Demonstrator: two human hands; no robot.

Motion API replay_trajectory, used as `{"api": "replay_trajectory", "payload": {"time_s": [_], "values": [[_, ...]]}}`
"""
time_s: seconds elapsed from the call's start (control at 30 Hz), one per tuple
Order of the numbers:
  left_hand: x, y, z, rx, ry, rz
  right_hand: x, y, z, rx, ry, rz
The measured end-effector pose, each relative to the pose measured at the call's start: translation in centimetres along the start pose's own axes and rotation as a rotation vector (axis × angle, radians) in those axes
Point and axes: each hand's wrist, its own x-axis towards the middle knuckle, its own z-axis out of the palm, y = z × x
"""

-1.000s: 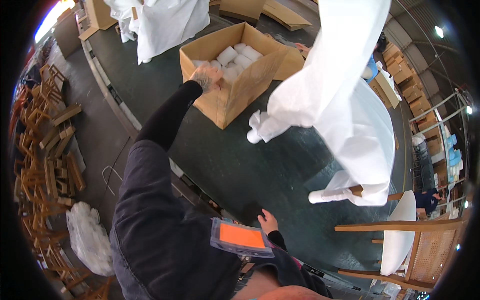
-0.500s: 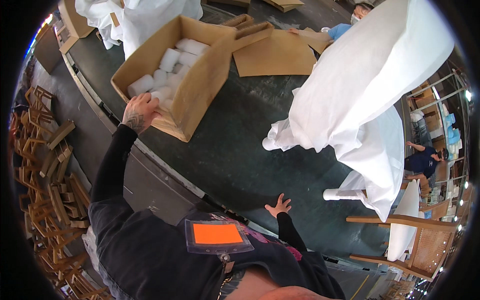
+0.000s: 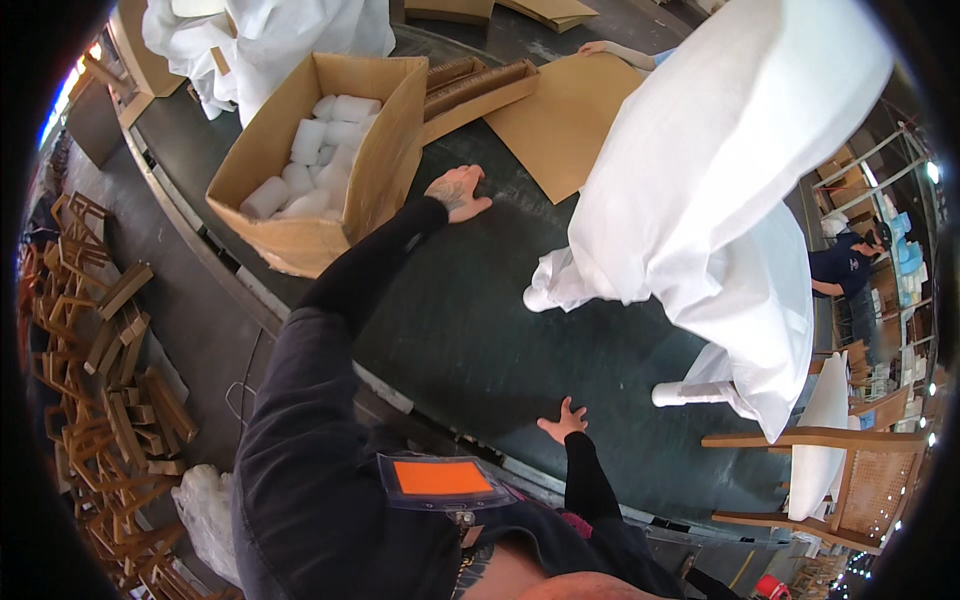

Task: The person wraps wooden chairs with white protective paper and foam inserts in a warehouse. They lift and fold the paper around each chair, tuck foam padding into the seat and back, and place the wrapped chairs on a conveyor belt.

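Cardboard box (image 3: 392,150) sits open on the dark desk (image 3: 470,330), up toward the far left, with a pile of short white rolls (image 3: 330,165) in it. Left hand (image 3: 460,193) is just beside the box on its right side, over the desk, fingers a bit bent and loosely apart, nothing in them that I can see. That forearm crosses in front of the box's near corner, can't tell if it's touching. Right hand (image 3: 565,420) is way closer to the body, near the desk's front edge, fingers spread wide and empty.

Off to the right there's a big white-wrapped piece (image 3: 730,170) with a couple of white-capped ends low down. Past the left hand, some narrow cardboard pieces (image 3: 485,95) lie next to the box, then a flat cardboard sheet (image 3: 560,120) with a co-worker's hand (image 3: 592,48) at its far edge. Wooden chair (image 3: 880,490) with a woven back is over on the far right, and a pile of wooden frames (image 3: 100,400) is on the floor at left.
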Motion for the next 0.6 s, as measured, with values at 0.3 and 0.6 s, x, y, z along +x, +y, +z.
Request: {"api": "replay_trajectory", "payload": {"time_s": [0.3,0.6], "values": [[21.2,-13.2,5.5,0.474,0.002,-0.308,-0.3,0.2,1.5,-0.030,-0.008,0.015],[26.2,-18.4,10.5,0.395,-0.038,-0.598,-1.4,-1.9,1.7,-0.002,-0.093,0.053]]}}
